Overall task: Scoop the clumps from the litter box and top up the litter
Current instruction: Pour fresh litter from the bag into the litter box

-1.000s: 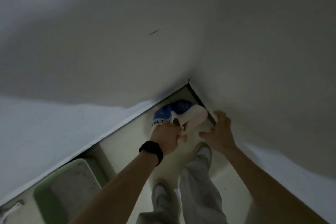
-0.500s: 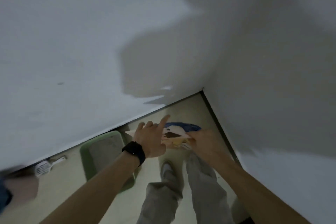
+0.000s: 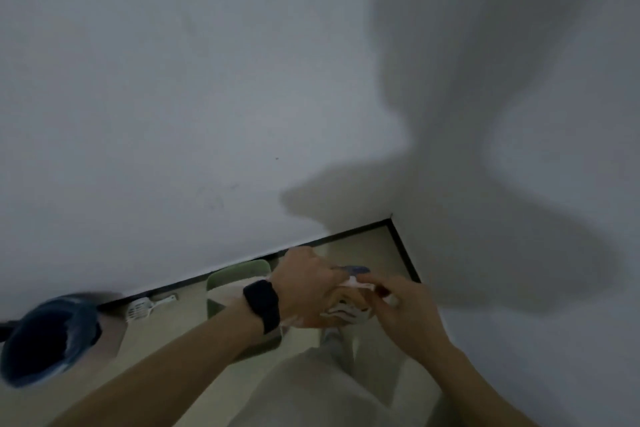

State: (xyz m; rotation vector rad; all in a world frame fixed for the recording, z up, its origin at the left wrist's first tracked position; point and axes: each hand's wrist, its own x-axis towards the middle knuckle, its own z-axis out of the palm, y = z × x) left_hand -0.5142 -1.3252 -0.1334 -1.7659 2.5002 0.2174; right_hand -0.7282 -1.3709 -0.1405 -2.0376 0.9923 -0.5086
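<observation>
I hold the blue-and-white litter bag (image 3: 348,310) in front of me, above the floor. My left hand (image 3: 308,288), with a black watch at the wrist, grips the bag from the left. My right hand (image 3: 405,310) pinches the bag's top edge from the right. The green litter box (image 3: 239,276) sits on the floor against the wall, mostly hidden behind my left arm. A white scoop (image 3: 145,307) lies on the floor to the left of the box.
A dark blue bin (image 3: 48,340) with a black inside stands at the far left. White walls meet in a corner at the right, with a dark baseboard (image 3: 403,253). My legs and a shoe (image 3: 332,336) are below the bag.
The bag has been lifted from the corner floor and carried left toward the litter box. Both hands now hold it; the view has swung left, bringing the scoop and bin into sight.
</observation>
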